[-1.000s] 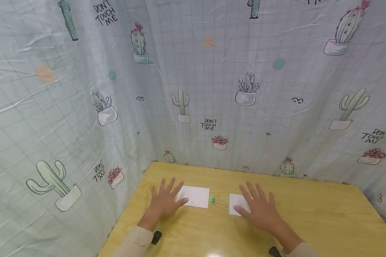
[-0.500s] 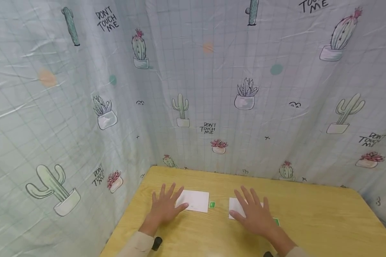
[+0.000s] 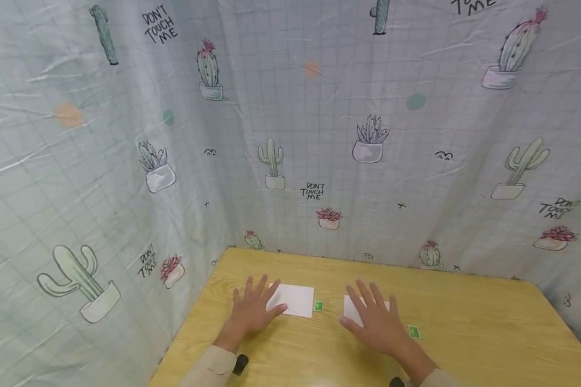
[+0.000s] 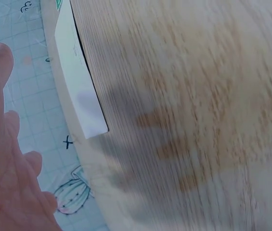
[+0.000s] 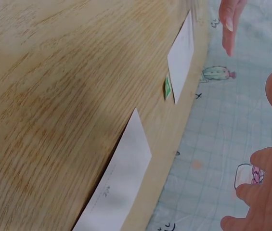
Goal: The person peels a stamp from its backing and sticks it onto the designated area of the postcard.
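My left hand [image 3: 252, 312] hovers, fingers spread and empty, over the left end of a white paper rectangle [image 3: 295, 301]. The left wrist view shows this hand [image 4: 8, 154] raised above the tabletop, its shadow falling beside the paper [image 4: 80, 77]. Fingers apart, my right hand [image 3: 380, 325] covers much of a second white paper rectangle [image 3: 352, 310] in the head view. Faint print shows on that second sheet [image 5: 121, 173] in the right wrist view. A small green square with a white border [image 3: 318, 306] lies beside the first paper; a similar green square [image 3: 413, 331] lies right of my right hand.
All of this is on a yellow wood-grain table [image 3: 484, 322]. A cactus-printed curtain [image 3: 339, 107] hangs behind and along the left side. A black wrist-worn piece [image 3: 240, 364] shows near my left sleeve.
My right hand has shifted a little left, and the right green square, hidden a second ago, now shows fully. My left hand has drifted slightly right. Both papers lie where they were.
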`<move>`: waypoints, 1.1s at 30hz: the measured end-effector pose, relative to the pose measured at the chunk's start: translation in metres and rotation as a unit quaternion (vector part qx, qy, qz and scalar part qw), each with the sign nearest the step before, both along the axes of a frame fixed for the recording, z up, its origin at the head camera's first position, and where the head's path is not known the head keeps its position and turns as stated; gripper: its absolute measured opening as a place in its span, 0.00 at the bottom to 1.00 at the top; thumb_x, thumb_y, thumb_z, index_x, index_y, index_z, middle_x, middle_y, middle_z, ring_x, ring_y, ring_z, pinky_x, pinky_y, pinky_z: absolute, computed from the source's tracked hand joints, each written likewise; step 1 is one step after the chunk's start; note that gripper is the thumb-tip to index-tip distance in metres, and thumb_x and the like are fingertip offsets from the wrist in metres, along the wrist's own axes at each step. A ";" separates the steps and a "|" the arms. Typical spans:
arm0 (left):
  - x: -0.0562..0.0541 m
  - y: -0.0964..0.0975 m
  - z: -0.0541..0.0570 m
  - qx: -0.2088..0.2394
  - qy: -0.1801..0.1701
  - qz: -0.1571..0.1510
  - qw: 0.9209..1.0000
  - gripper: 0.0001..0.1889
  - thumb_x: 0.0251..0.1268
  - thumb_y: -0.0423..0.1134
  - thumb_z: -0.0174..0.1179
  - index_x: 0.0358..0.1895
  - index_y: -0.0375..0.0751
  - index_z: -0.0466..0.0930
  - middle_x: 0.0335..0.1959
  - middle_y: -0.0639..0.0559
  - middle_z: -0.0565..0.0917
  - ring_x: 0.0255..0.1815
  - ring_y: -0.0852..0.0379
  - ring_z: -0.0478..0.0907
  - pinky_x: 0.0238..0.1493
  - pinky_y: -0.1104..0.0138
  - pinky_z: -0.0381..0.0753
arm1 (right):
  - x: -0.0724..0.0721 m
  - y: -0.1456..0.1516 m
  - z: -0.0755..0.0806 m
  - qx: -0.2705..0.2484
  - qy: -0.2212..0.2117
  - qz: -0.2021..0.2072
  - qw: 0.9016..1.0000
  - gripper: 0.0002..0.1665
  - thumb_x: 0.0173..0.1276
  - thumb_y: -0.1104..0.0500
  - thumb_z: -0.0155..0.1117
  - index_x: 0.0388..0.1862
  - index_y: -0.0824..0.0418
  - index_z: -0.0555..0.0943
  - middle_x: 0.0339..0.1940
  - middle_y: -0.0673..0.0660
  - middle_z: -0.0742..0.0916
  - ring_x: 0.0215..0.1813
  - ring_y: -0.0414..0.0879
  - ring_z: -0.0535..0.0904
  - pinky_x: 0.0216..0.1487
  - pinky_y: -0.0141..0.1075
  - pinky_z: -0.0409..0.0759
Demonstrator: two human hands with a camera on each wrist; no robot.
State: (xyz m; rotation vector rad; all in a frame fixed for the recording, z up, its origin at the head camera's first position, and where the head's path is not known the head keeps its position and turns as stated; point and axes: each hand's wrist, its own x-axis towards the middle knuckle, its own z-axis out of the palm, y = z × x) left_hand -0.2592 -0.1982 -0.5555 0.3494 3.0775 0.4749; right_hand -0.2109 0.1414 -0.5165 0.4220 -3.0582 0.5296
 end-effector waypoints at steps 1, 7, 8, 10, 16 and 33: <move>0.000 0.000 -0.001 0.000 0.000 -0.001 1.000 0.42 0.72 0.75 0.46 0.83 0.63 0.58 0.87 0.45 0.55 0.86 0.27 0.44 0.74 0.21 0.42 | 0.000 0.000 -0.001 0.001 0.001 0.001 1.000 0.51 0.74 0.24 0.50 0.86 0.49 0.59 0.88 0.60 0.58 0.87 0.69 0.50 0.74 0.83 0.41; -0.003 0.005 -0.005 -0.006 -0.002 -0.004 1.000 0.42 0.71 0.77 0.44 0.83 0.64 0.57 0.87 0.47 0.55 0.86 0.28 0.44 0.75 0.21 0.42 | -0.001 -0.002 -0.005 0.003 0.001 0.004 1.000 0.50 0.74 0.24 0.50 0.85 0.50 0.59 0.88 0.60 0.59 0.86 0.69 0.51 0.74 0.83 0.43; -0.002 0.005 -0.006 -0.007 -0.004 -0.004 1.000 0.42 0.71 0.77 0.44 0.83 0.64 0.57 0.87 0.47 0.55 0.87 0.28 0.44 0.75 0.21 0.42 | -0.001 -0.003 -0.005 0.004 -0.001 0.005 1.000 0.50 0.74 0.24 0.50 0.85 0.50 0.59 0.88 0.60 0.59 0.86 0.69 0.51 0.74 0.83 0.43; -0.001 0.006 -0.006 -0.009 -0.006 -0.004 1.000 0.42 0.71 0.77 0.44 0.83 0.64 0.57 0.87 0.47 0.55 0.87 0.28 0.44 0.75 0.21 0.43 | 0.000 -0.004 -0.005 0.001 -0.006 0.007 1.000 0.50 0.74 0.24 0.50 0.85 0.50 0.59 0.88 0.60 0.58 0.86 0.69 0.51 0.74 0.83 0.42; -0.001 0.009 -0.006 -0.008 -0.011 0.001 1.000 0.42 0.72 0.76 0.46 0.83 0.62 0.58 0.87 0.45 0.55 0.86 0.27 0.44 0.75 0.21 0.42 | -0.003 -0.007 -0.010 -0.010 0.005 0.013 1.000 0.50 0.75 0.25 0.51 0.85 0.50 0.60 0.88 0.60 0.60 0.86 0.70 0.52 0.73 0.83 0.42; -0.004 0.011 -0.010 -0.025 -0.009 0.006 1.000 0.41 0.71 0.76 0.46 0.83 0.64 0.58 0.87 0.46 0.56 0.86 0.28 0.46 0.77 0.23 0.44 | -0.009 -0.017 -0.025 -0.024 0.037 0.030 0.999 0.49 0.75 0.29 0.55 0.85 0.50 0.59 0.88 0.59 0.60 0.86 0.68 0.52 0.73 0.82 0.46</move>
